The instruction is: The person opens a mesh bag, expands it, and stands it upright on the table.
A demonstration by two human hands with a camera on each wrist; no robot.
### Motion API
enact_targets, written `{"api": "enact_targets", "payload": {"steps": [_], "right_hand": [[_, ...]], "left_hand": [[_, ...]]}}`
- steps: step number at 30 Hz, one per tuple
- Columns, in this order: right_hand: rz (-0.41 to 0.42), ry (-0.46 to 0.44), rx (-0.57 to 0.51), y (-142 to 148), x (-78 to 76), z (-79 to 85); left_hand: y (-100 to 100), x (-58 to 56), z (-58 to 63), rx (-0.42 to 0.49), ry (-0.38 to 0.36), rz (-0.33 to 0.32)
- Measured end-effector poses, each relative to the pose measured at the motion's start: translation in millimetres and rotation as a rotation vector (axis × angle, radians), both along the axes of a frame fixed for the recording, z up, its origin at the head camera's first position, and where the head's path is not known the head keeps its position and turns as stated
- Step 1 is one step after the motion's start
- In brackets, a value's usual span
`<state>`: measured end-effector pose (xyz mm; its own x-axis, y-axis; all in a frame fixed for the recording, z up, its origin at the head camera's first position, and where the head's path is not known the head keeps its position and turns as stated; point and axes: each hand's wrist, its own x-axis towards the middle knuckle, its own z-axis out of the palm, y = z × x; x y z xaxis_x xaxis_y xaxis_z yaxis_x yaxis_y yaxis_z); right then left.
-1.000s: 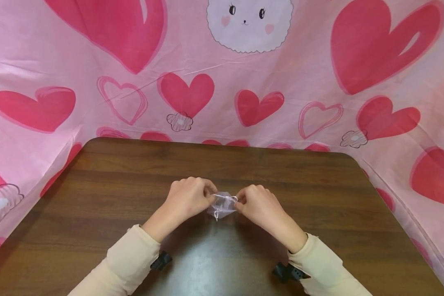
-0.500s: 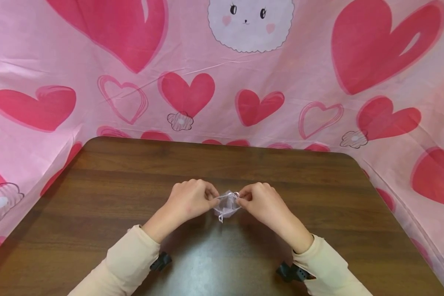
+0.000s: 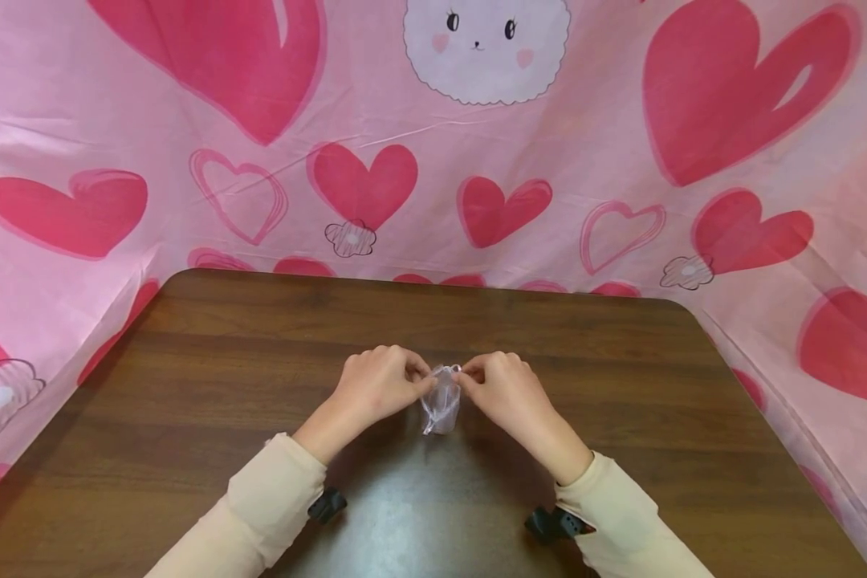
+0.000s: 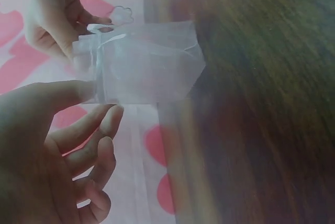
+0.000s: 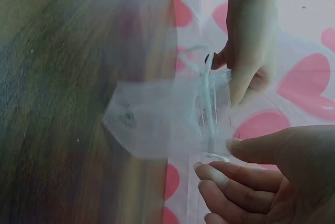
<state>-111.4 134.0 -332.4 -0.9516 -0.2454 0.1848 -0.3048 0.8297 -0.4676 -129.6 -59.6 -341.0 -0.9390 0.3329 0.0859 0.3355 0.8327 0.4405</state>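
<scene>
A small sheer white drawstring pouch (image 3: 442, 404) hangs between both hands over the middle of the table. My left hand (image 3: 381, 380) pinches one upper corner of it with thumb and fingertips. The opposite corner is pinched by my right hand (image 3: 507, 385). In the left wrist view the pouch (image 4: 146, 62) appears flat and see-through, with a pale ribbon (image 4: 107, 41) threaded below its mouth. The right wrist view shows the ribbon (image 5: 208, 103) crossing near the top edge, its loose loop by the left hand's fingers. Nothing shows inside the sheer cloth.
The dark wood-grain table (image 3: 260, 337) has rounded far corners. Behind and beside it hangs a pink cloth (image 3: 433, 128) printed with hearts. Black wrist cameras are strapped under the left sleeve (image 3: 267, 490) and the right sleeve (image 3: 614, 506).
The hands came closer together, and the pouch went from spread wide to narrower and longer, hanging down from the fingertips. The right hand shifted slightly left.
</scene>
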Motion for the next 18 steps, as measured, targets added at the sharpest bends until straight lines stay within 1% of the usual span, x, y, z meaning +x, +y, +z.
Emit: {"api": "enact_targets", "payload": {"steps": [5,11,14,18], "right_hand": [[-0.015,-0.009,-0.007,1.3,-4.9,-1.6],[-0.014,0.002,-0.030,1.6,-4.7,0.2],[-0.020,0.015,-0.045,3.1,-3.3,1.0],[-0.034,0.024,-0.096,6.7,0.3,-0.3]], "left_hand": [[1.1,-1.4,0.8,0.037,-0.011,0.000],[0.3,0.2,2.0,0.055,-0.009,0.000],[-1.7,2.2,3.1,0.067,0.011,0.004],[-5.5,5.7,3.5,0.082,0.063,0.012]]}}
